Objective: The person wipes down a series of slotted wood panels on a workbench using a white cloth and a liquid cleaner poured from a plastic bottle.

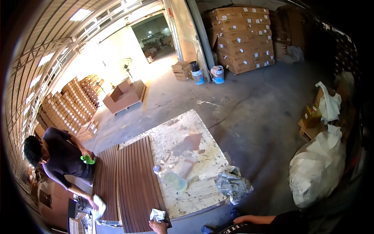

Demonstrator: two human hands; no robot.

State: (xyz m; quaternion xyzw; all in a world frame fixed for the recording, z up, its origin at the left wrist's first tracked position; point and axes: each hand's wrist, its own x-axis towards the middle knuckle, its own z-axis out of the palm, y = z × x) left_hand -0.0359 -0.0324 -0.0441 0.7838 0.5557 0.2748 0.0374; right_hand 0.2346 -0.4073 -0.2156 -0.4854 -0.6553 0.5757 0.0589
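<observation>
At the lower edge my left hand (159, 227) is closed on a crumpled white cloth (157, 214), pressed against the near end of a dark brown slatted wood panel (136, 183). A second slatted panel (104, 179) lies alongside it to the left. My right hand (240, 220) is held low in front of my body, right of the table; its fingers are too unclear to read. Right of the panels, a clear plastic bottle (174, 180) with pale liquid lies on the worn white tabletop (210, 156).
Across the panels a person (62, 156) holds a green bottle (88, 159) and a white cloth (99, 206). A grey plastic bag (233, 185) hangs over the table's right corner. White sacks (317, 171) stand at right; stacked cartons (243, 41) and buckets (217, 74) stand behind.
</observation>
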